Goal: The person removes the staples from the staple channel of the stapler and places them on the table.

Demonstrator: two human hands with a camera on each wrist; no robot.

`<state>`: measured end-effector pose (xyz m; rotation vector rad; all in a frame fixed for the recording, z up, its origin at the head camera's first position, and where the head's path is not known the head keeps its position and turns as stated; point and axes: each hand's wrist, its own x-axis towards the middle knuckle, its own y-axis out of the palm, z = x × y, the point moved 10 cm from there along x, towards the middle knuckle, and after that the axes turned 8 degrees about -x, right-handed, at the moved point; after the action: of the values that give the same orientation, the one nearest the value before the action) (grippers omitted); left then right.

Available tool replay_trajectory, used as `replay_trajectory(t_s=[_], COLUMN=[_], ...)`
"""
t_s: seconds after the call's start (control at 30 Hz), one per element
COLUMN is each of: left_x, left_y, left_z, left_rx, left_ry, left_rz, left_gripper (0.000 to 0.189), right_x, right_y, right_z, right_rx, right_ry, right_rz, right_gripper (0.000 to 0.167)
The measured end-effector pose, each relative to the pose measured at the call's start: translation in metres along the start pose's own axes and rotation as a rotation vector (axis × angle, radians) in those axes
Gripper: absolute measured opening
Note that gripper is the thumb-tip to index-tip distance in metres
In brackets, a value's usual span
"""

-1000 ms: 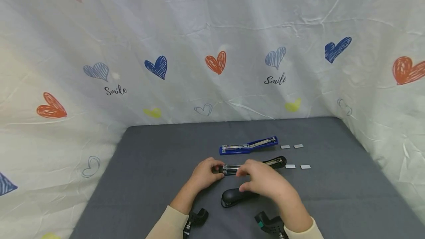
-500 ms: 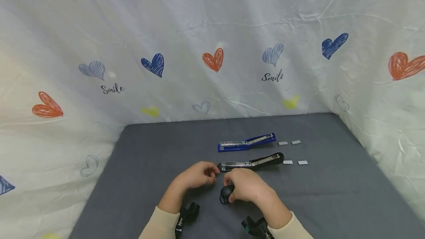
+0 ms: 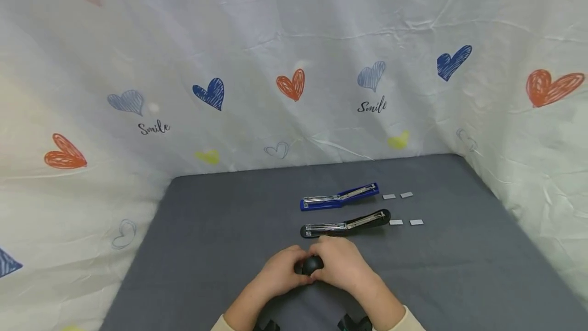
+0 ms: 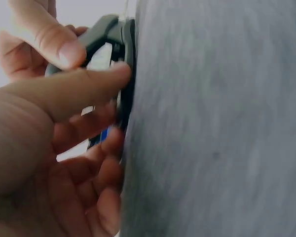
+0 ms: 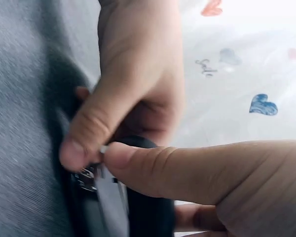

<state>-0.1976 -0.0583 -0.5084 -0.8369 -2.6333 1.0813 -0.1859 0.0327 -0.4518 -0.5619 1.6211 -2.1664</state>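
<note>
A black stapler point(image 3: 313, 265) sits between both hands near the front of the grey table. My right hand point(image 3: 343, 263) grips its top arm, with the thumb along the side in the right wrist view. At the stapler's front end, my left hand point(image 3: 281, 270) pinches the base between thumb and fingers. The stapler's top point(image 4: 101, 30) and base stand apart in the left wrist view, and metal point(image 5: 86, 180) shows between them in the right wrist view. Fingers hide much of it. Just beyond lies a second black stapler point(image 3: 323, 228), unfolded flat with its metal inside upward.
Farther back, a blue stapler point(image 3: 321, 202) also lies unfolded. Several small white strips, such as this one point(image 3: 416, 222), lie right of the two unfolded staplers. A white curtain point(image 3: 248, 137) with printed hearts rises behind the grey table point(image 3: 220, 208).
My left hand has let go of the unfolded black stapler and come nearer, onto the front of the near one. My right hand has come down and taken hold of that near stapler.
</note>
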Motion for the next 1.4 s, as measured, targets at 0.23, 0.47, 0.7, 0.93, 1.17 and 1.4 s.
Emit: replay_trajectory(t_s=[0.23, 0.47, 0.7, 0.93, 1.17, 1.4], left_x=[0.0, 0.001, 0.002, 0.002, 0.003, 0.003], left_y=[-0.001, 0.001, 0.001, 0.001, 0.001, 0.0], left_z=[0.005, 0.008, 0.01, 0.008, 0.007, 0.008], left_rx=[0.013, -0.03, -0.022, -0.009, -0.011, -0.012], left_ry=[0.015, 0.029, 0.025, 0.038, 0.031, 0.007], left_rz=[-0.058, -0.043, -0.047, -0.036, -0.035, -0.039], left_gripper=[0.029, 0.027, 0.029, 0.028, 0.028, 0.028], right_x=[-0.001, -0.008, -0.023, -0.041, -0.058, -0.074], right_y=[0.0, -0.018, -0.044, -0.056, -0.066, -0.069], right_z=[0.001, -0.02, -0.046, -0.069, -0.09, -0.119], right_rx=[0.021, 0.204, 0.363, 0.436, 0.423, 0.275], right_ry=[-0.034, 0.013, 0.098, 0.195, 0.28, 0.403], right_rz=[-0.058, -0.033, 0.026, 0.09, 0.118, 0.161], right_gripper=[0.03, 0.025, 0.027, 0.031, 0.033, 0.031])
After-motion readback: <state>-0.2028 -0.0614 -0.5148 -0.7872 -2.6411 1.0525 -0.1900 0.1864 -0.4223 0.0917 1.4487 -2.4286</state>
